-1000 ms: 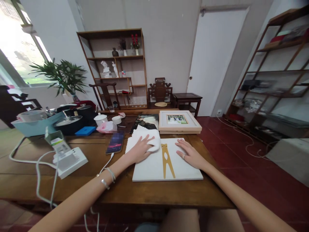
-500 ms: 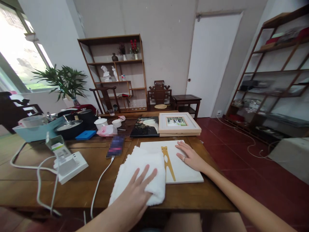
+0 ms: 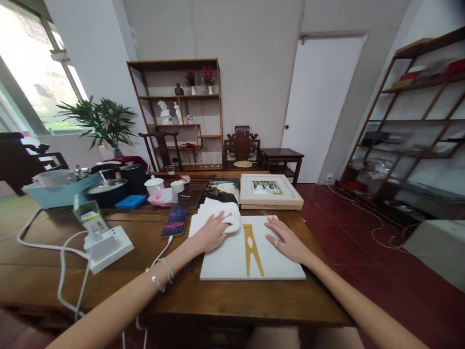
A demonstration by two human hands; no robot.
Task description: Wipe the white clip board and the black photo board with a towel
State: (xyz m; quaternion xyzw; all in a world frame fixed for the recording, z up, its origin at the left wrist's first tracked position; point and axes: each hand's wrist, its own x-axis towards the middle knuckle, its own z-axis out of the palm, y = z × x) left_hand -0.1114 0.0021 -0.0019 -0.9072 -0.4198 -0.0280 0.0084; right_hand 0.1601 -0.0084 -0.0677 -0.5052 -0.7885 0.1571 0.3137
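As I monitor the work area through the head camera, I read the wooden table (image 3: 225,300) from its left side. A light-blue bin (image 3: 54,196) stands at the far left, with a lidded pan (image 3: 108,188) just beside it. Nearer to me, an open white box (image 3: 112,252) sits among pale cables. A flat blue box (image 3: 131,201) lies in front of the pan. Farther right, I locate a white lidded pot (image 3: 154,184), a white cup (image 3: 177,186) and a phone (image 3: 173,220) with a white cable attached.

My left hand (image 3: 212,230) rests palm down on a folded white cloth (image 3: 205,213), fingers extended and spread. The cloth covers the far left corner of a white board (image 3: 225,264) and overhangs its left edge. Behind the cloth lies a dark picture panel (image 3: 221,189).

A yellow figure (image 3: 251,247) with two long legs occupies the middle of the board, legs toward me; I cannot tell whether it is printed or separate. Beyond the board lies a framed picture (image 3: 247,191). My right hand (image 3: 290,242), wearing a ring, lies on the board's right side, fingers spread and holding nothing.
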